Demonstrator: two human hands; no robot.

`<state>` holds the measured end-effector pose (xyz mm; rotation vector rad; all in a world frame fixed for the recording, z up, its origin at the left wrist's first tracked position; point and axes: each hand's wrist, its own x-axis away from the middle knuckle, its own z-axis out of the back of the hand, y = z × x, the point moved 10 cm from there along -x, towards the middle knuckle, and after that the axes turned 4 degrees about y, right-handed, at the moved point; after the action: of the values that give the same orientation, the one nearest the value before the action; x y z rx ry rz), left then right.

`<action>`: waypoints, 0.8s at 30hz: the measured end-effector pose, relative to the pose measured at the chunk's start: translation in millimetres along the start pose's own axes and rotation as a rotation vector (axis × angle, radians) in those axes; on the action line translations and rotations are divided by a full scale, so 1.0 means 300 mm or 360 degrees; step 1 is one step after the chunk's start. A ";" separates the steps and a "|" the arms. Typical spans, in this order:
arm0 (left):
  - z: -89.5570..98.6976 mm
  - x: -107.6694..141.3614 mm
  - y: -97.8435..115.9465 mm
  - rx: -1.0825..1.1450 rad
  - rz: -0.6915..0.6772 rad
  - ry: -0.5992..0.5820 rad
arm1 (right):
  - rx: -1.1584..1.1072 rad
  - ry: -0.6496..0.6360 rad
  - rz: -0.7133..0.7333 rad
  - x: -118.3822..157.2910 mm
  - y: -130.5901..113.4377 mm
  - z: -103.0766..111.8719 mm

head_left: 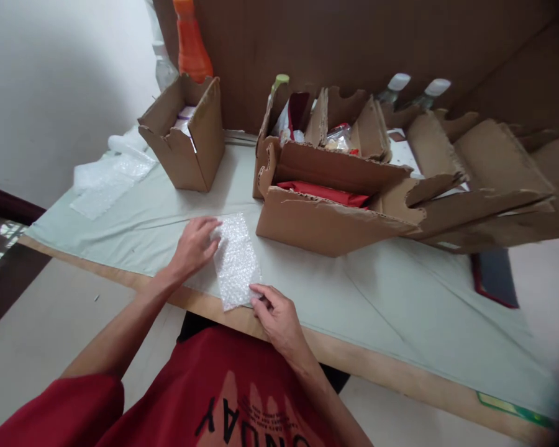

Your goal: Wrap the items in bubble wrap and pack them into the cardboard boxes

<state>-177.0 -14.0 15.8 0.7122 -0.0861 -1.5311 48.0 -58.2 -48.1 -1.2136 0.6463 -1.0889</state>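
Head view. Shows bubble wrap [236, 264] just left of frame centre, flat on pale green cloth [317, 292], lower end reaching the tan table edge [363, 363]. Shows left hand [195, 245] at the wrap's upper left side: fingers touching it, thumb parted from them by a fairly narrow gap. Shows right hand [279, 316] at the wrap's lower right corner: forefinger and thumb close together, touching it. Cannot tell whether that corner is pinched.

Far left: spare wrap [109, 174], loosely bunched. Upper left: small carton [209, 133], with packs [184, 121] inside and orange bottle [193, 46] behind. Upper centre to right: row of cartons [498, 152]; in the front carton [317, 226], red packet [323, 192]. Behind the row: two white-capped bottles [398, 82]. Right: dark flat object [496, 276]; cannot identify. Bottom: red shirt [223, 379], lettered.
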 end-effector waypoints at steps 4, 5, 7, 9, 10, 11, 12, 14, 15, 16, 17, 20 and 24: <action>0.019 0.277 0.167 0.0307 -0.0314 -0.0229 | -0.0286 -0.0115 -0.0273 0.007 0.039 -0.011; 0.017 0.332 0.205 0.0340 -0.0347 -0.0305 | -0.0360 -0.0147 -0.0356 0.010 0.048 -0.018; 0.011 0.399 0.262 0.0348 -0.0381 -0.0342 | -0.0479 -0.0197 -0.0486 0.016 0.057 -0.034; 0.015 0.409 0.279 0.0332 -0.0363 -0.0185 | -0.0557 -0.0235 -0.0548 0.021 0.055 -0.046; 0.017 0.399 0.269 0.0334 -0.0310 -0.0078 | -0.0570 -0.0249 -0.0556 0.023 0.052 -0.048; 0.018 0.384 0.247 0.0351 -0.0220 0.0015 | -0.0552 -0.0244 -0.0541 0.023 0.049 -0.044; 0.014 0.368 0.214 0.0379 -0.0099 0.0076 | -0.0493 -0.0208 -0.0497 0.020 0.044 -0.030; -0.006 0.339 0.142 0.0451 0.0180 0.0085 | -0.0261 -0.0046 -0.0317 -0.001 0.023 0.019; -0.018 0.329 0.111 0.0487 0.0307 0.0052 | -0.0112 0.0050 -0.0195 -0.015 0.005 0.044; -0.029 0.321 0.087 0.0517 0.0409 0.0013 | 0.0032 0.0128 -0.0071 -0.032 -0.016 0.061; -0.037 0.315 0.070 0.0539 0.0482 -0.0023 | 0.0158 0.0170 0.0037 -0.051 -0.034 0.064; -0.056 0.304 0.047 0.0558 0.0583 -0.0080 | 0.0409 0.0153 0.0222 -0.123 -0.062 0.023; -0.060 0.291 0.046 0.0430 0.0516 0.0019 | 0.0643 0.0232 0.0359 -0.170 -0.080 -0.003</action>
<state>-149.4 -89.7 -25.0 0.8745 -0.3870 -1.2152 20.0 -11.6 -32.9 -0.7020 0.6207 -1.0603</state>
